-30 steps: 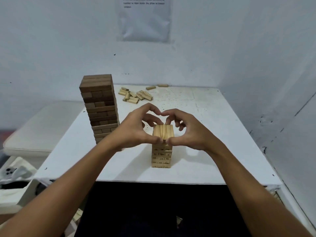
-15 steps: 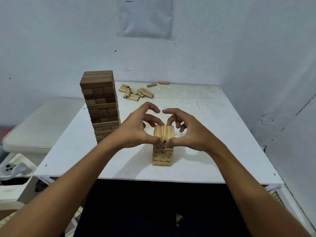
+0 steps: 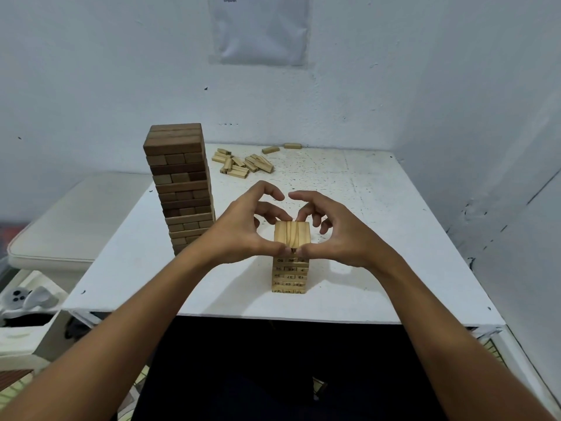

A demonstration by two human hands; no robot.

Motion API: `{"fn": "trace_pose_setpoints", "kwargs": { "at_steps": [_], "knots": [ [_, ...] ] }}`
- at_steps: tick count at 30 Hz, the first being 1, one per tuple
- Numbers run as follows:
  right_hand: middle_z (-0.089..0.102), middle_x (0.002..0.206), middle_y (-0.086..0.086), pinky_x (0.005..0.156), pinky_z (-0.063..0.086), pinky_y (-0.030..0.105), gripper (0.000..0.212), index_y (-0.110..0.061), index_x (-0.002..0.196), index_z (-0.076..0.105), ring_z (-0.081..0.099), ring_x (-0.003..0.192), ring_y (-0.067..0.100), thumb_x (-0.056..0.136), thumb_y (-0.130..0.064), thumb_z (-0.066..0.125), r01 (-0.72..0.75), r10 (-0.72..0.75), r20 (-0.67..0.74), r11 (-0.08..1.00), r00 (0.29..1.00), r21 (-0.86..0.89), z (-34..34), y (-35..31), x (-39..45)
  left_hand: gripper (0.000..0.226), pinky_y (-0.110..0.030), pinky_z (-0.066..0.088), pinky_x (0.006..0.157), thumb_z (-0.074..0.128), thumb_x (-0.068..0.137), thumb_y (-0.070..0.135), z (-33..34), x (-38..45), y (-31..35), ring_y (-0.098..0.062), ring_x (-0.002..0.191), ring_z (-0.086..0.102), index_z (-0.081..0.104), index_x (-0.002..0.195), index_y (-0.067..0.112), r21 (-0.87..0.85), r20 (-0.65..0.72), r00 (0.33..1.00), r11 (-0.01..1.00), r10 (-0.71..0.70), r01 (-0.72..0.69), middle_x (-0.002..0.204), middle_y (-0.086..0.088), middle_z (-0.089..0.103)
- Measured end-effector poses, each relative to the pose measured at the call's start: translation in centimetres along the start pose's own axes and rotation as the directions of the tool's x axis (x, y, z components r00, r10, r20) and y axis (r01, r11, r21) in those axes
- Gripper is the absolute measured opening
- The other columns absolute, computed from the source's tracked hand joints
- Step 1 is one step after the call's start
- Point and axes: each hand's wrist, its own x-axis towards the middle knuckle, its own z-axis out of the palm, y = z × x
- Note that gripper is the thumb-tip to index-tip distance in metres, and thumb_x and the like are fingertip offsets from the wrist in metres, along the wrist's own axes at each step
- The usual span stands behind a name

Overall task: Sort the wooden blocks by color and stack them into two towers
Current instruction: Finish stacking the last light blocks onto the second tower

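White plaster walls meet in a corner at the right, scuffed and marked near the table edge, and a sheet of paper (image 3: 261,28) in a clear sleeve hangs on the back wall. Against that corner stands a white table (image 3: 379,208), its top speckled with dark flecks and its near edge chipped. On the left part of the top stands the dark tower (image 3: 179,186), a tall upright stack of brown blocks in crossed layers. Nearer the front, centre, stands the light tower (image 3: 291,262), much shorter, made of pale numbered blocks. Both hands close round its top layer: the left hand (image 3: 239,229) presses its thumb to the near end of the top blocks with its fingers curled over the far end, and the right hand (image 3: 337,232) does the same from the other side, the two thumbs almost touching. Each grip is narrow and holds the top layer. At the back of the table lies a heap of loose blocks (image 3: 243,164), with two single blocks (image 3: 282,148) apart near the wall. Left of the table sits a white cushioned seat (image 3: 79,226).
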Motion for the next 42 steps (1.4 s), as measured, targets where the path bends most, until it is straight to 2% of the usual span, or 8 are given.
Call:
{"fn": "trace_pose_setpoints", "kwargs": {
  "at_steps": [13,20,24,27,37,39,42],
  "knots": [
    [0.057,0.102,-0.013,0.074,0.044,0.025,0.079,-0.040,0.135,0.046,0.049,0.092,0.009,0.063,-0.028,0.076,-0.012,0.012,0.008,1.000,1.000,0.005,0.1,0.3,0.0,0.069,-0.019,0.041,0.070,0.091,0.060,0.019,0.0,0.1,-0.5,0.003,0.088,0.056,0.044,0.109,0.033,-0.015,-0.003,1.000,1.000,0.005,-0.005,0.105,0.011,0.071],
    [0.058,0.104,-0.013,0.075,0.044,0.026,0.077,-0.045,0.132,0.046,0.050,0.094,0.006,0.063,-0.029,0.077,-0.020,0.020,0.012,1.000,1.000,0.020,0.1,0.4,0.0,0.066,-0.022,0.040,0.069,0.091,0.060,0.017,0.1,0.0,-0.4,0.005,0.084,0.055,0.045,0.106,0.031,-0.037,-0.003,1.000,0.999,0.004,-0.004,0.106,0.009,0.071],
    [0.058,0.104,-0.015,0.075,0.044,0.026,0.077,-0.045,0.132,0.046,0.050,0.094,0.005,0.063,-0.030,0.077,-0.026,0.025,0.017,1.000,1.000,0.016,0.1,0.4,-0.1,0.060,-0.022,0.039,0.069,0.086,0.053,0.030,0.1,-0.2,-0.4,-0.005,0.099,0.059,0.048,0.100,0.030,-0.038,0.002,1.000,0.999,0.010,-0.010,0.105,0.011,0.071],
    [0.059,0.105,-0.015,0.076,0.044,0.025,0.078,-0.044,0.134,0.046,0.051,0.095,0.005,0.064,-0.030,0.077,-0.026,0.026,0.024,1.000,0.999,0.013,0.0,0.3,-0.1,0.057,-0.023,0.039,0.067,0.085,0.053,0.031,0.1,-0.2,-0.4,-0.010,0.103,0.060,0.051,0.098,0.027,-0.036,0.003,1.000,0.999,0.022,-0.022,0.105,0.011,0.071],
    [0.060,0.110,-0.013,0.078,0.046,0.027,0.071,-0.046,0.131,0.047,0.053,0.097,0.006,0.067,-0.034,0.074,-0.029,0.028,0.026,0.999,0.999,0.031,-0.3,0.0,-0.2,0.052,-0.007,0.039,0.065,0.084,0.057,0.036,0.0,-0.1,-0.5,-0.005,0.094,0.058,0.060,0.102,0.024,-0.013,-0.002,0.996,0.996,0.085,-0.085,0.107,0.009,0.066],
    [0.060,0.109,-0.012,0.078,0.046,0.027,0.063,-0.045,0.129,0.049,0.054,0.097,0.006,0.070,-0.036,0.071,-0.028,0.027,0.010,0.999,1.000,0.044,-0.5,-0.2,-0.2,0.052,-0.009,0.040,0.066,0.081,0.059,0.046,-0.1,-0.2,-0.4,-0.006,0.096,0.058,0.061,0.102,0.025,-0.016,-0.025,0.995,0.995,0.101,-0.101,0.107,0.010,0.066],
    [0.061,0.110,-0.011,0.081,0.046,0.026,0.053,-0.041,0.126,0.053,0.057,0.096,0.006,0.075,-0.043,0.066,-0.032,0.033,-0.019,0.997,0.999,0.067,-1.1,-0.6,0.0,0.049,-0.024,0.047,0.076,0.074,0.062,0.055,-0.2,-0.3,0.4,-0.004,0.101,0.058,0.062,0.102,0.029,-0.013,-0.037,0.994,0.995,0.101,-0.101,0.107,0.014,0.066]
  ]
}}
